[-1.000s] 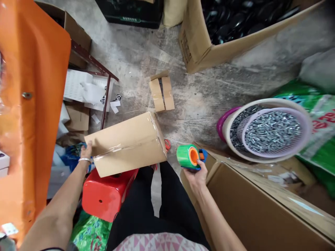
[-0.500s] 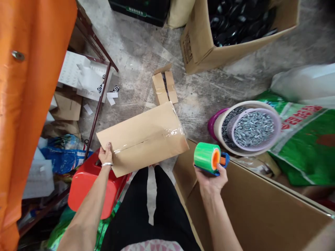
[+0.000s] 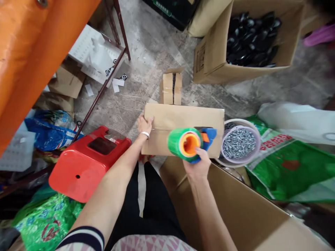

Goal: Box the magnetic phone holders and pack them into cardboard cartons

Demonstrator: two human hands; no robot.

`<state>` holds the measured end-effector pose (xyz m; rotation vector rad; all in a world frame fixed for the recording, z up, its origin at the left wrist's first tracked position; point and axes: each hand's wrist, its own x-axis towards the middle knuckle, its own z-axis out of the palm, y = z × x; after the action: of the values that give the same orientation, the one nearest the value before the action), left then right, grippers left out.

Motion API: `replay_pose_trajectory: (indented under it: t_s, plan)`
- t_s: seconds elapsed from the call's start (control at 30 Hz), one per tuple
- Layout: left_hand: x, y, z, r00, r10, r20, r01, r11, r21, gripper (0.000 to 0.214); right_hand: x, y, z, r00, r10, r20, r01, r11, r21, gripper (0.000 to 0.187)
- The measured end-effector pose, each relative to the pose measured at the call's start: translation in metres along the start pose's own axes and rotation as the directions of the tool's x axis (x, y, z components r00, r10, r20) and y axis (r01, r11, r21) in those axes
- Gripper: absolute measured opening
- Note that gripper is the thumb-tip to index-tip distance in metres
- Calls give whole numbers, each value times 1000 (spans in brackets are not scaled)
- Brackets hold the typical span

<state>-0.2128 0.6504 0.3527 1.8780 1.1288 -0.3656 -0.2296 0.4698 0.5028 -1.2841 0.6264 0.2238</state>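
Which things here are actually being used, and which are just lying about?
In use: cardboard box in the left hand; green tape dispenser in the right hand.
Lying about: red stool; basket of screws; carton of black parts; small taped box.

matt brown cardboard box (image 3: pixel 183 120), glossy green plastic tape roll (image 3: pixel 183 143), shiny red plastic stool (image 3: pixel 86 164), rough concrete floor (image 3: pixel 154 48)

- The grey concrete floor (image 3: pixel 157 45) is stained and worn.
- A small open cardboard box (image 3: pixel 171 89) stands in the middle.
- A large carton (image 3: pixel 209 59) with black parts stands further back.
- A red plastic stool (image 3: pixel 86 164) is at the left, near white paper scraps (image 3: pixel 117 83).
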Motion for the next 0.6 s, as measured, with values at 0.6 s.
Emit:
replay_pose_trajectory:
  t_s: [0.6]
  plan:
    - [-88,-1,-78,835,160,526,336,609,-718,42,-19,30,-19,467,-138,873,855,-182,-486,83]
